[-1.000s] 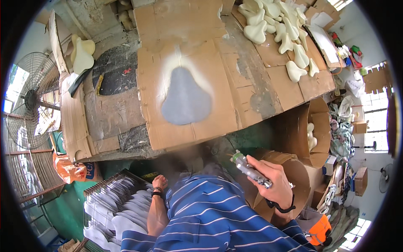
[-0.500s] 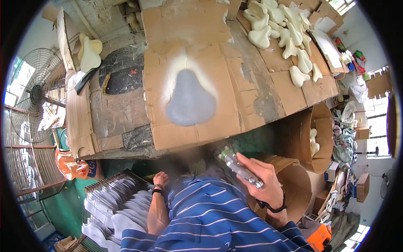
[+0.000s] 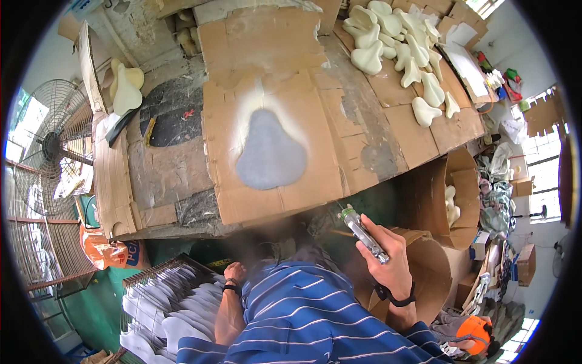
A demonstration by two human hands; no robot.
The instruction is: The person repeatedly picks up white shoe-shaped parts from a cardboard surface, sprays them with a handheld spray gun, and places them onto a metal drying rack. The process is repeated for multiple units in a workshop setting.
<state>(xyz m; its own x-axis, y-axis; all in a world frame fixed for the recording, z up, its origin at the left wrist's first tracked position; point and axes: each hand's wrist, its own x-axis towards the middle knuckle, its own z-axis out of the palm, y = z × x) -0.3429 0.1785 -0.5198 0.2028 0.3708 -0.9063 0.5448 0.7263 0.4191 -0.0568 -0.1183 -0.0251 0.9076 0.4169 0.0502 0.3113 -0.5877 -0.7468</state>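
My right hand [image 3: 391,261] is wrapped round a metal spray gun [image 3: 365,235] with a green part near its tip, held off the table's front edge. A hazy mist hangs to its left. On the cardboard sheet [image 3: 309,176] ahead lies a grey saddle-shaped pad [image 3: 271,151], its narrow end away from me and a pale sprayed halo on the cardboard round it. Low by my waist, my left hand [image 3: 234,272] is curled closed, with nothing showing in it. Nearest to it is a wire rack [image 3: 136,285] of whitish saddle-shaped pieces [image 3: 188,303].
Several cream saddle-shaped pieces [image 3: 418,57] are heaped at the table's far right; more [image 3: 127,88] lean at the far left. A big wire fan [image 3: 54,145] stands left. Cardboard drums [image 3: 464,188] are right of my arm. A person in orange [image 3: 476,335] shows at lower right.
My right hand and the spray gun have moved right, away from my middle. The view has shifted slightly. The person in orange shows more at lower right.
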